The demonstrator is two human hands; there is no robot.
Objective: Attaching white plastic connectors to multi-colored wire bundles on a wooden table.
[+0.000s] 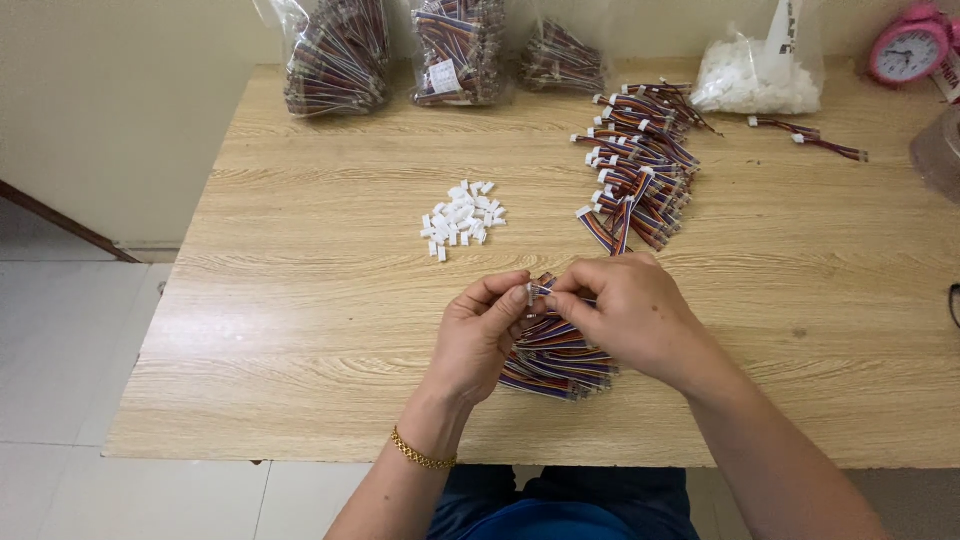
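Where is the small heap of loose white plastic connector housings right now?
Head view: the heap of white plastic connector housings lies on the wooden table, left of the multicoloured wire pile, beyond the left hand.

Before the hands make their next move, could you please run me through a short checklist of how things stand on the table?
1. Both hands meet on one cable end: left hand and right hand pinch it together above the table. Ok.
2. Connector seated on that end: hidden by the fingertips. Cannot tell.
3. Supply of loose white connectors: small pile ahead of the left hand. Ok.
4. Unworked wire bundle: lies under the hands. Ok.
5. Pile of wires with connectors: further back to the right, apart from the hands. Ok.
6. Table edge: nothing overhanging. Ok.
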